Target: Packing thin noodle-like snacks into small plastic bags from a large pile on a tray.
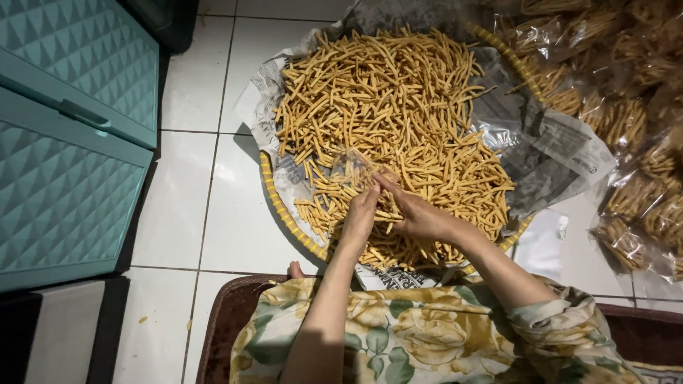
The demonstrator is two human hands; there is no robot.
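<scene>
A heap of thin golden fried snack sticks (388, 107) lies on newspaper (562, 149) in a round woven tray (274, 203) on the white tiled floor. My left hand (359, 213) grips the mouth of a small clear plastic bag (350, 171) that has some sticks inside. My right hand (413, 213) is at the bag's opening, fingers pinched on a few sticks. Both hands hover over the near side of the heap.
Several filled clear bags of sticks (629, 121) are piled at the right. A teal plastic drawer cabinet (67, 135) stands at the left. A brown mat (228, 320) and floral cloth (427, 334) lie under my arms.
</scene>
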